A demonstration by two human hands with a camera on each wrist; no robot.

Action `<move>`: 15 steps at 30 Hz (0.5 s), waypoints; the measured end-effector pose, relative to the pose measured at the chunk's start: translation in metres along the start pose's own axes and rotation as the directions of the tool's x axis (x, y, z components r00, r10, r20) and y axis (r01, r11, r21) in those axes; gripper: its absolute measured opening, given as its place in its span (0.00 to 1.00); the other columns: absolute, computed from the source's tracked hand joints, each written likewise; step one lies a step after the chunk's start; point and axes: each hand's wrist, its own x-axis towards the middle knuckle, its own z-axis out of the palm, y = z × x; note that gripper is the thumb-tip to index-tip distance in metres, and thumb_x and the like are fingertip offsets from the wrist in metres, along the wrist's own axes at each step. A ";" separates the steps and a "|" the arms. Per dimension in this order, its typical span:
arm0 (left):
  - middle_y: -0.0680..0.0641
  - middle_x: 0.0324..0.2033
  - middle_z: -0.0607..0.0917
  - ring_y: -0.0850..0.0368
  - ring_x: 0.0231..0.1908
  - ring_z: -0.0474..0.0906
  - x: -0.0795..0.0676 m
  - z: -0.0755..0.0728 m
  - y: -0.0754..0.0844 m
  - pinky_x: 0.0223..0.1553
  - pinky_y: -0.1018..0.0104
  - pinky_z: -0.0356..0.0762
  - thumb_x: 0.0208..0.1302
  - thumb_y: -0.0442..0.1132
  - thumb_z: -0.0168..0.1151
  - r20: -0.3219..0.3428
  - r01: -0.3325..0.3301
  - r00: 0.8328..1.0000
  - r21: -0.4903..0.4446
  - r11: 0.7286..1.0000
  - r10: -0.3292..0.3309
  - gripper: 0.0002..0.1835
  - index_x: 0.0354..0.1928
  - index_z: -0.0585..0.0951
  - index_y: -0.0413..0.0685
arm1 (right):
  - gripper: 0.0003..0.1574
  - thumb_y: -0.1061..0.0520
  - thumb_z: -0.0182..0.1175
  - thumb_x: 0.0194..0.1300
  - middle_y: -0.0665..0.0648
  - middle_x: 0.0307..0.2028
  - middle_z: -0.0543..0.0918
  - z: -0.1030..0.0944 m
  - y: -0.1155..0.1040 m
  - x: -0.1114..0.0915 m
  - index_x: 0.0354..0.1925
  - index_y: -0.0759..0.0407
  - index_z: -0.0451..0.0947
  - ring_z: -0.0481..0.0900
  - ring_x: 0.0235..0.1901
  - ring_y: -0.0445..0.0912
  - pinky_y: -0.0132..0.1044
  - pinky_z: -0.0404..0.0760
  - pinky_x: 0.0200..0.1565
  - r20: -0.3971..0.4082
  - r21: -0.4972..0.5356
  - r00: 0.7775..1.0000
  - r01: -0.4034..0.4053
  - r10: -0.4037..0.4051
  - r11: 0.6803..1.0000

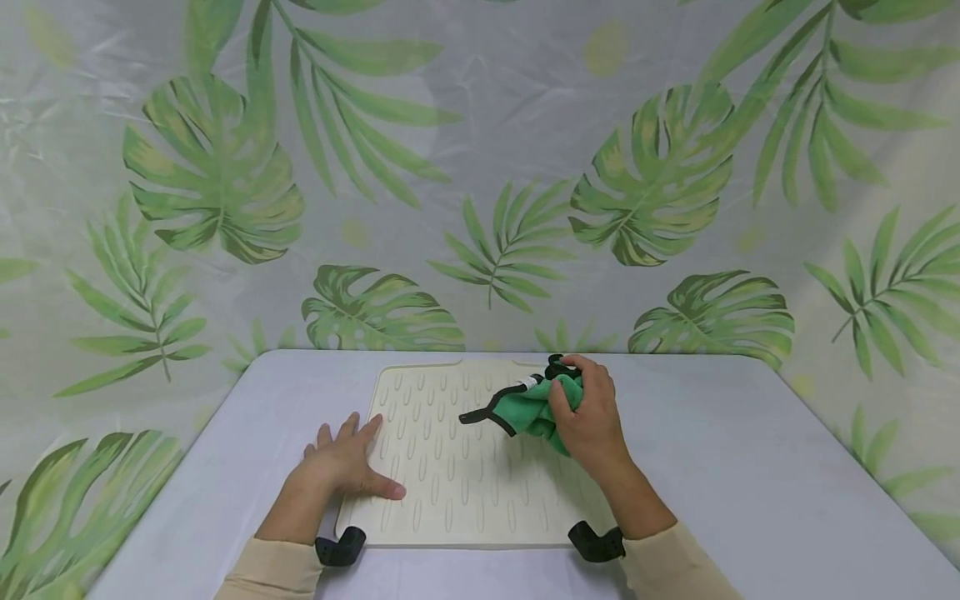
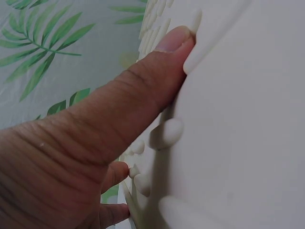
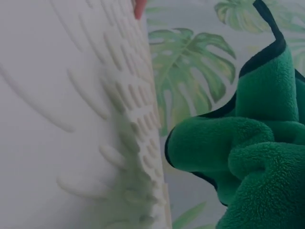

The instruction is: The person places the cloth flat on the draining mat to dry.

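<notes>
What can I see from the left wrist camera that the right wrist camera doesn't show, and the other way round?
Only the left wrist view shows the left hand up close, its thumb resting on the bumpy cream mat.

Only the right wrist view shows the green cloth, bunched up, with dark edging.

Both show the mat's raised ridges and the leafy backdrop. Both also show skin, though the right wrist view has just a fingertip at its top edge.
</notes>
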 end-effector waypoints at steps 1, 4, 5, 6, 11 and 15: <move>0.27 0.78 0.52 0.12 0.73 0.38 0.000 0.000 0.000 0.69 0.18 0.43 0.29 0.69 0.83 0.000 0.001 1.000 0.000 1.000 -0.001 0.74 0.79 0.59 0.48 | 0.25 0.56 0.54 0.75 0.68 0.60 0.70 0.003 0.001 0.000 0.67 0.59 0.67 0.67 0.57 0.60 0.57 0.71 0.57 0.014 -0.004 1.000 0.007 -0.007 1.000; 0.27 0.78 0.52 0.13 0.74 0.38 0.000 0.001 -0.001 0.69 0.18 0.43 0.29 0.69 0.83 -0.001 0.005 1.000 -0.002 1.000 -0.005 0.73 0.79 0.59 0.48 | 0.27 0.58 0.54 0.74 0.68 0.57 0.69 0.011 0.002 -0.004 0.69 0.58 0.66 0.67 0.52 0.58 0.53 0.72 0.53 0.059 -0.007 0.998 0.020 -0.020 1.000; 0.27 0.78 0.52 0.13 0.74 0.38 0.001 0.001 -0.001 0.69 0.18 0.43 0.29 0.69 0.83 -0.001 0.006 1.000 -0.002 1.000 -0.006 0.73 0.79 0.59 0.48 | 0.28 0.58 0.54 0.74 0.68 0.57 0.69 0.013 0.002 -0.005 0.69 0.57 0.66 0.67 0.51 0.57 0.53 0.72 0.53 0.075 -0.002 0.997 0.022 -0.022 1.000; 0.27 0.78 0.52 0.13 0.74 0.38 0.001 0.001 -0.001 0.69 0.18 0.43 0.29 0.69 0.83 -0.002 0.007 1.000 -0.004 1.000 -0.007 0.73 0.80 0.59 0.48 | 0.28 0.58 0.54 0.74 0.68 0.58 0.69 0.016 0.002 -0.006 0.70 0.57 0.65 0.68 0.51 0.57 0.53 0.72 0.53 0.088 -0.001 0.996 0.023 -0.023 1.000; 0.28 0.78 0.52 0.13 0.74 0.38 0.001 0.001 -0.001 0.69 0.18 0.43 0.30 0.69 0.83 0.000 0.008 1.000 -0.002 1.000 -0.008 0.73 0.80 0.59 0.49 | 0.32 0.53 0.60 0.75 0.67 0.60 0.68 0.029 0.003 -0.013 0.73 0.53 0.63 0.72 0.54 0.57 0.57 0.75 0.57 0.191 -0.021 0.982 0.001 0.003 1.000; 0.28 0.78 0.51 0.13 0.74 0.37 0.001 0.000 -0.002 0.69 0.18 0.43 0.31 0.70 0.83 0.009 0.000 1.000 -0.002 1.000 0.000 0.73 0.80 0.59 0.49 | 0.34 0.48 0.63 0.73 0.64 0.63 0.70 0.033 0.004 -0.017 0.72 0.49 0.66 0.72 0.61 0.59 0.61 0.75 0.61 0.307 -0.049 0.952 0.003 0.013 0.999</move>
